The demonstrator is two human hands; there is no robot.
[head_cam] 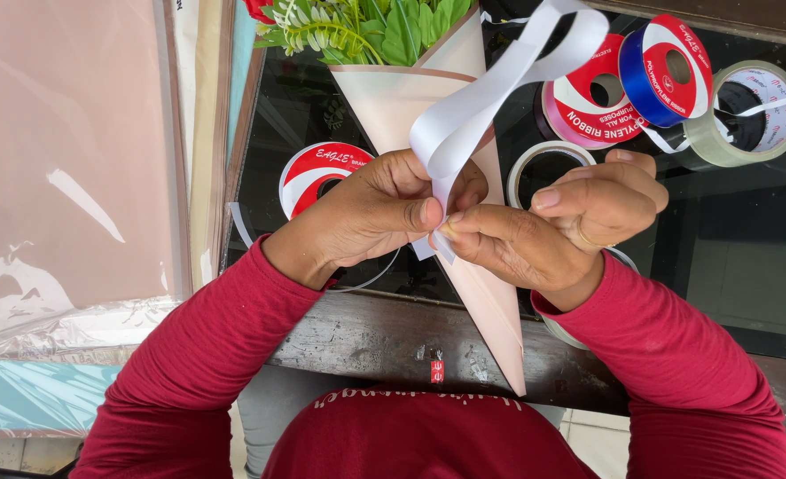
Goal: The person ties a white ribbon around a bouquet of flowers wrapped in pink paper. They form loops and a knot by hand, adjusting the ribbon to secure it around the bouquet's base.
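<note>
You have a paper cone (410, 98) in front of you. It is pale pink and smooth, and green leaves (366, 27) and a bit of a red flower (258, 9) poke out of its wide end. A shiny white ribbon (490, 89) loops up from the middle of the cone.

The cone lies long and slanted on the dark glass table (730, 239). Its wide end points to the far edge. Its sharp tip points back at you and sticks out past the near wooden edge.

Your left hand (375, 213) pinches the ribbon against the cone with thumb and fingers. Your right hand (552, 226) pinches the ribbon too, right beside the left one. Their fingertips almost touch.

Your hands hide the spot where the ribbon meets the cone, so you cannot see a knot. The flowers are cut off at the top of the picture.

Ribbon rolls sit near the far right corner: a red and pink roll (588, 111), a blue roll (663, 75) and a pale roll (747, 111). A red and white roll (317, 168) lies behind your left hand.
</note>
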